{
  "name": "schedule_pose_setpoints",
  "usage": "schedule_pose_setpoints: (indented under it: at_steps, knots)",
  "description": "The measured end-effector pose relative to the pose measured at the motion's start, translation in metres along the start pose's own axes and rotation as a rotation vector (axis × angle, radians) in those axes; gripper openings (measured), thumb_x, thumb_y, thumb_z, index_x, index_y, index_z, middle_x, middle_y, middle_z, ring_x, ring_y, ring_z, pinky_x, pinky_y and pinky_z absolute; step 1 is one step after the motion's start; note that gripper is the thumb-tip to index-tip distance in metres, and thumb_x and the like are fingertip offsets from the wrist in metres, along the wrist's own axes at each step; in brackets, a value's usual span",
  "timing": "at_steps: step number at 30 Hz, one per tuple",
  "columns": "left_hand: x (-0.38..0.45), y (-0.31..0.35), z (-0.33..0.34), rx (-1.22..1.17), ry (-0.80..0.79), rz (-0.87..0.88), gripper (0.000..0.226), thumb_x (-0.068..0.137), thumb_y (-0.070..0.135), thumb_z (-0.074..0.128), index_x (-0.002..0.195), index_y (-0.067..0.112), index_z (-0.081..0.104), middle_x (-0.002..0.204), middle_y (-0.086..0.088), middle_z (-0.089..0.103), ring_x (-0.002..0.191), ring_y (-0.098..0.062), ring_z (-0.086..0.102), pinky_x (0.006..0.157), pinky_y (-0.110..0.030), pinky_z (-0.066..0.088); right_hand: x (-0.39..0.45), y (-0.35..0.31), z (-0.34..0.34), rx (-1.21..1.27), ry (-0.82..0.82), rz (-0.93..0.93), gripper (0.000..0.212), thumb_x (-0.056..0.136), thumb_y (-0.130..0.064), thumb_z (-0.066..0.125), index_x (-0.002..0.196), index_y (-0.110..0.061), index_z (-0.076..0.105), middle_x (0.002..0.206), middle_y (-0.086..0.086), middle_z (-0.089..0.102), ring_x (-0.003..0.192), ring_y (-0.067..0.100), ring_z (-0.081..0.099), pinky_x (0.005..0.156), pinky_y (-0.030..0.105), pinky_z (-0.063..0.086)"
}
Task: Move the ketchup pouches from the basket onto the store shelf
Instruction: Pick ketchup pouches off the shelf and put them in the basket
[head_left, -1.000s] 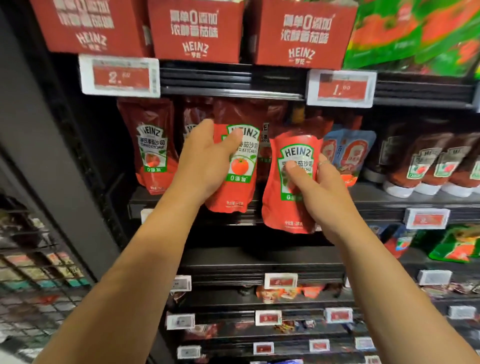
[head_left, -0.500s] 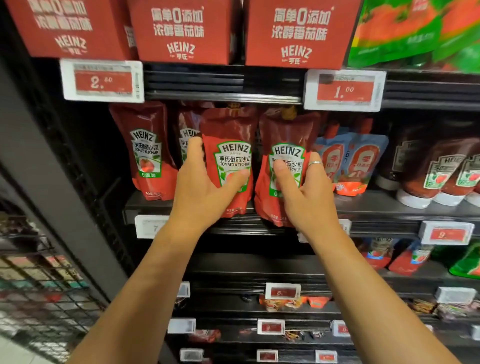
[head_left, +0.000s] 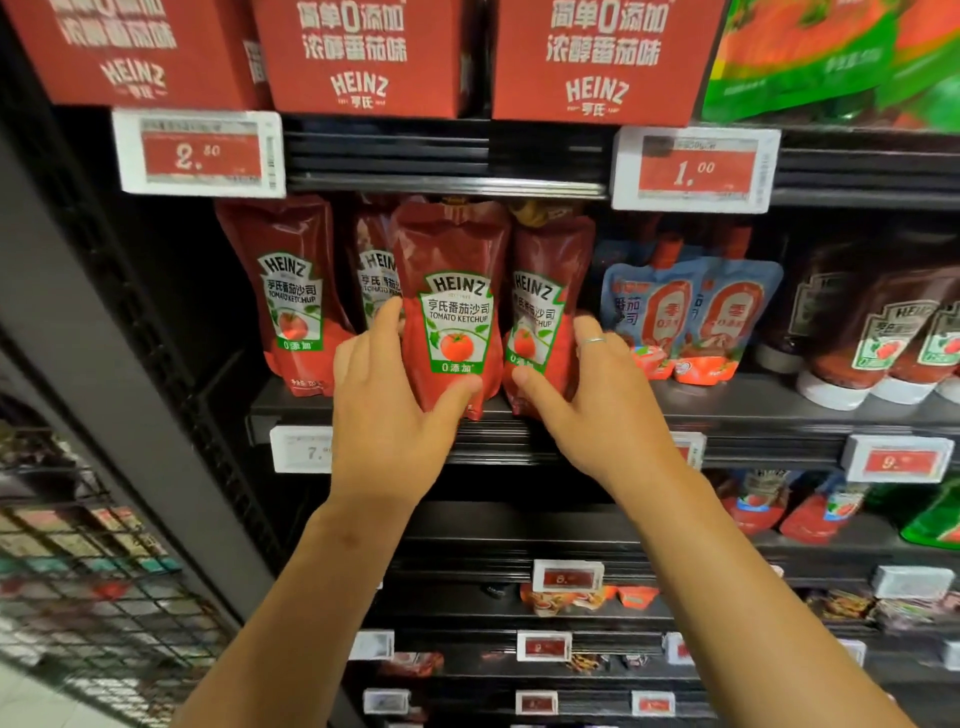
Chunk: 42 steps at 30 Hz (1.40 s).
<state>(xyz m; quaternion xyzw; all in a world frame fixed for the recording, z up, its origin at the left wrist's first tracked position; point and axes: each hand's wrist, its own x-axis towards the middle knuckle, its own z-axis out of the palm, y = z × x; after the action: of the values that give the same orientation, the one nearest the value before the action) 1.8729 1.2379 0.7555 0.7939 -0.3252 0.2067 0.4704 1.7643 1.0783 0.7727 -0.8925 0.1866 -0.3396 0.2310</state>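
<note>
Two red Heinz ketchup pouches stand upright on the dark store shelf (head_left: 753, 410). My left hand (head_left: 389, 410) grips the middle pouch (head_left: 454, 291) low down, thumb across its front and fingers behind its left edge. My right hand (head_left: 587, 400) grips the pouch beside it (head_left: 545, 291), thumb on the front and fingers round its right side. Both pouch bottoms rest on the shelf. Another pouch (head_left: 291, 296) stands further left, and one (head_left: 374, 270) is half hidden behind the middle pouch. The basket is out of view.
Red Heinz cartons (head_left: 358, 57) sit on the shelf above, with price tags (head_left: 200, 153) on its edge. Blue sauce pouches (head_left: 685, 312) and ketchup bottles (head_left: 878, 332) stand to the right. A wire rack (head_left: 78, 582) is at the lower left. Lower shelves hold small sachets.
Both hands have pushed their pouches from in front of the shelf back onto it, standing them upright. The hands have slid down to the pouches' lower parts.
</note>
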Motion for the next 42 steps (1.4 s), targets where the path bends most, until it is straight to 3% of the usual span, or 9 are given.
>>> schedule_pose_setpoints:
  at_steps: [5,10,14,18,21,25,29,36,42]
  knots:
    - [-0.008,0.004,0.005,-0.011,-0.043,-0.009,0.104,0.075,0.030,0.087,0.156,0.013,0.024,0.143,-0.003,0.037,0.134,-0.021,0.039,0.108,-0.044,0.045,0.003,0.001,-0.003,0.126,0.044,0.208,0.051,0.083,-0.040,0.079,0.120,-0.023,0.049,0.100,-0.002,0.070,0.092,0.020,0.067,0.075,0.034,0.053]
    - [-0.008,0.005,0.009,-0.011,-0.051,-0.023,0.092,0.081,0.029,0.082,0.154,0.009,0.029,0.147,-0.005,0.035,0.140,-0.024,0.036,0.110,-0.047,0.043,0.004,-0.004,0.001,0.026,0.083,0.151,0.044,0.087,-0.040,0.075,0.117,-0.017,0.054,0.094,0.002,0.069,0.091,0.025,0.063,0.065,0.029,0.042]
    - [-0.015,0.007,0.008,0.025,0.016,-0.009,0.092,0.080,0.030,0.083,0.153,0.007,0.031,0.146,-0.010,0.036,0.139,-0.025,0.035,0.116,-0.036,0.034,-0.008,0.002,-0.012,0.038,0.028,0.155,0.052,0.088,-0.038,0.073,0.132,-0.021,0.051,0.113,-0.002,0.069,0.104,0.016,0.065,0.086,0.033,0.055]
    - [-0.039,0.032,0.016,-0.078,0.284,0.254,0.054,0.082,0.016,0.079,0.127,-0.003,0.057,0.122,-0.017,0.050,0.119,-0.023,0.049,0.098,-0.041,0.048,-0.029,0.022,-0.040,0.057,0.077,0.170,0.035,0.087,-0.036,0.073,0.119,-0.033,0.058,0.089,-0.015,0.067,0.079,-0.001,0.064,0.065,0.006,0.047]
    - [-0.057,0.074,0.044,-0.228,0.091,0.360,0.034,0.086,0.009,0.071,0.117,0.002,0.061,0.116,-0.006,0.055,0.110,-0.009,0.052,0.093,-0.030,0.049,-0.033,0.044,-0.069,0.112,0.171,0.197,0.023,0.086,-0.032,0.074,0.105,-0.036,0.061,0.085,-0.017,0.068,0.076,-0.003,0.065,0.064,0.007,0.047]
    - [-0.053,0.121,0.082,-0.226,-0.155,0.195,0.061,0.089,0.021,0.070,0.142,0.012,0.043,0.143,-0.001,0.041,0.133,-0.012,0.042,0.110,-0.024,0.035,-0.026,0.079,-0.104,0.108,0.316,0.234,0.042,0.086,-0.033,0.074,0.122,-0.029,0.052,0.112,-0.008,0.064,0.093,0.000,0.063,0.073,0.006,0.044]
    - [-0.031,0.147,0.112,-0.168,-0.132,0.045,0.071,0.092,0.027,0.068,0.148,0.008,0.027,0.141,-0.006,0.035,0.128,-0.012,0.035,0.108,-0.017,0.032,-0.010,0.105,-0.113,0.063,0.280,0.285,0.070,0.086,-0.040,0.073,0.139,-0.009,0.041,0.135,0.010,0.054,0.123,0.024,0.054,0.096,0.031,0.048]
    - [0.000,0.162,0.151,-0.160,-0.022,-0.347,0.059,0.078,0.046,0.073,0.111,0.004,0.049,0.111,-0.003,0.048,0.102,-0.018,0.050,0.092,-0.037,0.049,0.024,0.120,-0.095,0.221,0.101,0.381,0.048,0.075,-0.053,0.076,0.093,-0.014,0.056,0.088,-0.003,0.060,0.072,0.007,0.058,0.047,0.011,0.035]
    - [0.008,0.160,0.157,-0.264,-0.072,-0.454,0.034,0.074,0.042,0.060,0.090,0.012,0.062,0.087,-0.009,0.067,0.082,-0.027,0.066,0.073,-0.043,0.057,0.026,0.130,-0.089,0.348,0.089,0.349,0.030,0.086,-0.025,0.066,0.113,-0.025,0.053,0.090,-0.003,0.066,0.080,0.013,0.066,0.060,0.018,0.045]
